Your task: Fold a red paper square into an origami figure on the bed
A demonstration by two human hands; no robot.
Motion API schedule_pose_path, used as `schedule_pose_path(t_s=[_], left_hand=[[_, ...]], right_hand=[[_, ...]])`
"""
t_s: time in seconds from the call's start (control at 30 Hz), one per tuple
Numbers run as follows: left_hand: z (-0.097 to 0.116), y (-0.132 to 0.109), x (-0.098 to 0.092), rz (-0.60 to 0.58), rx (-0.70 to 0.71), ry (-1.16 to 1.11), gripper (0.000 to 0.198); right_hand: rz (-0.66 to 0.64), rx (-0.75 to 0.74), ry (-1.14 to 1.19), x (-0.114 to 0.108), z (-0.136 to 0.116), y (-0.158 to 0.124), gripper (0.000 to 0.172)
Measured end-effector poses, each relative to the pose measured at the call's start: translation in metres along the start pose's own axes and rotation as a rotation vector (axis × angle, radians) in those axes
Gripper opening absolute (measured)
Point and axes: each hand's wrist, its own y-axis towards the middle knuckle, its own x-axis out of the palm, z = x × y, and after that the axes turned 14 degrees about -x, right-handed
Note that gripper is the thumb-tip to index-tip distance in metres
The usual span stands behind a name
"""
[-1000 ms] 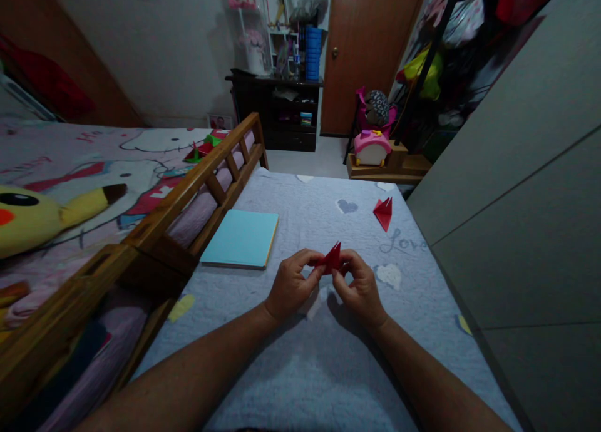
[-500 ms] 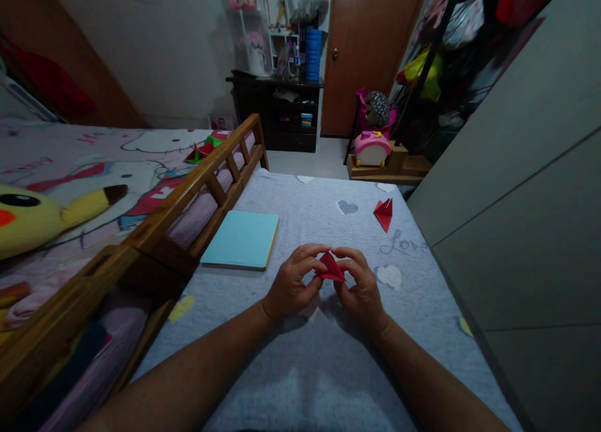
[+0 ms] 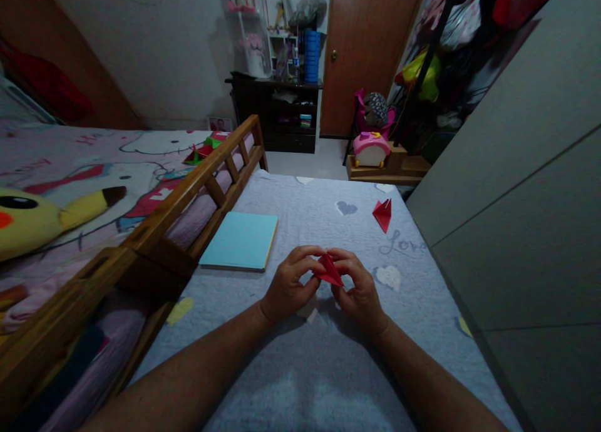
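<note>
Between my hands is a small piece of folded red paper, pointed at its lower right. My left hand pinches its left side with thumb and fingers. On the other side, my right hand grips the paper's right edge, its index finger reaching over the top to meet the left fingers. Part of the paper is hidden behind the fingertips. Farther off to the right, a second folded red paper piece lies on the blue bedsheet, and neither hand touches it.
A stack of light blue square paper lies left of my hands. A wooden bed rail runs along the left, with a yellow plush toy and red-green folded paper beyond it. A pale cabinet borders the right.
The red paper has tilted slightly between my fingers, its point now angled more downward. Both hands keep their hold in nearly the same place.
</note>
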Motion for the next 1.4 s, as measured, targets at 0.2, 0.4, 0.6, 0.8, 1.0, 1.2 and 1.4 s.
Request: schedule_pose_path(t_s=[0.2,0.4,0.6,0.8,1.0,1.2,1.4], left_hand=[[0.002,0.003,-0.003,-0.037,-0.037,-0.038,0.021],[-0.004,0.006,-0.005,-0.092,-0.062,-0.065,0.018],[-0.006,0.007,-0.005,-0.119,-0.146,-0.117,0.011],[-0.002,0.008,-0.006,-0.127,-0.170,-0.133,0.010],[-0.002,0.009,-0.006,-0.117,-0.178,-0.123,0.007],[-0.003,0.010,-0.003,-0.095,-0.203,-0.167,0.006],[-0.002,0.010,-0.001,-0.094,-0.233,-0.215,0.007]], right_hand=[[0.003,0.078,0.100,0.003,0.003,-0.004,0.066],[-0.040,0.164,0.148,-0.001,0.005,-0.004,0.077],[-0.084,0.182,0.154,-0.008,0.002,0.001,0.060],[-0.053,0.179,0.157,-0.010,0.003,0.001,0.049],[-0.011,0.207,0.153,-0.007,0.005,0.002,0.034],[0.040,0.297,0.204,-0.006,0.009,0.003,0.028],[-0.007,0.350,0.264,-0.006,0.004,0.007,0.012]])
